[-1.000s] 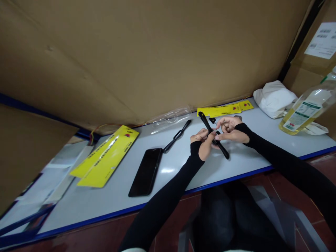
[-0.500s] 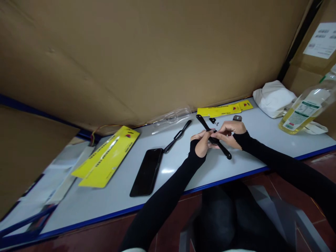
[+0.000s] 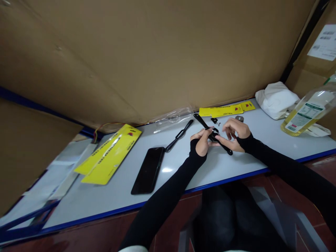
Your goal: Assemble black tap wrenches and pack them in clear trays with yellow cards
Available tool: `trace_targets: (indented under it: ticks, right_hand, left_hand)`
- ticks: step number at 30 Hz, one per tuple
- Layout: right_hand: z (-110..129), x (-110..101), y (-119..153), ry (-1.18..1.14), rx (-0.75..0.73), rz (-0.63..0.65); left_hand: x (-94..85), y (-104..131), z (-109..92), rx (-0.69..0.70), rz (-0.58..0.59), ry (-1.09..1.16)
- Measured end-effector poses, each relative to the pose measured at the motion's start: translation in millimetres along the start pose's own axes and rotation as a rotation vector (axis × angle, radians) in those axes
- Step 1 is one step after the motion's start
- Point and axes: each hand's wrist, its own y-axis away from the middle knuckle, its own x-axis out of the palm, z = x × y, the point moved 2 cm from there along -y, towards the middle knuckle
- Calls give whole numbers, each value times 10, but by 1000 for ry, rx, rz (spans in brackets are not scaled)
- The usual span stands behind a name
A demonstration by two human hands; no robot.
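My left hand (image 3: 202, 140) is closed round the middle of a black two-handled tool (image 3: 201, 121), which slants down to the right above the table. My right hand (image 3: 235, 134) is at the tool's right side, its thumb near the lower handle and its other fingers curled and raised off it. A small silvery part shows at the tool's centre. Just behind lie small black and metal pieces (image 3: 215, 121) and a grey metal plate (image 3: 239, 119). A second black tool (image 3: 179, 135) rests to the left, touching a black phone (image 3: 148, 170).
Yellow cards (image 3: 111, 154) lie at the left, and more yellow cards (image 3: 225, 110) at the back. Clear plastic packaging (image 3: 173, 119) leans by the cardboard wall (image 3: 157, 59). A white cloth bag (image 3: 277, 99) and a bottle of yellow liquid (image 3: 306, 112) stand at the right.
The fingers of my right hand have lifted away from the tool's centre, uncovering it. My left hand still holds the tool. The view has shifted slightly.
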Motion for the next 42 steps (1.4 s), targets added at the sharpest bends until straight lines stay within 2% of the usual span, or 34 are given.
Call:
trace_targets:
  ticks: [3,10,15,19,24,28,30,33,38,42]
  right_hand:
    - [9,10,4,-6,-24,33]
    - [-39,43,8,24,-56,22]
    - [-36,6,-4,92,-116,-109]
    - [-16,22,3,42,-71,-8]
    - [25,-29,3,61,-91,-47]
    - [-18,-2,-12,41,-47,37]
    - [-43,13,-10,91,-60,21]
    - [-45,4,-3,110,-95,-81]
    - [7,-2,-9,42,-49,37]
    - [62,-48,-25,46,-63,-2]
  left_hand:
    - [13,9,-36,-2,-14,6]
    - [-9,-11,-25,14,-36,-1]
    - [-5,-3,-8,19,-30,14]
    - [-14,-19,0,19,-39,6]
    - [-29,-28,15,17,-20,3]
    - [-18,-22,20,18,-29,-6]
    - [-17,-28,22,16,-34,2]
    - [-21,-42,24,3,-29,17]
    - [-9,-21,21,6,-36,12]
    - [16,6,9,3,-31,32]
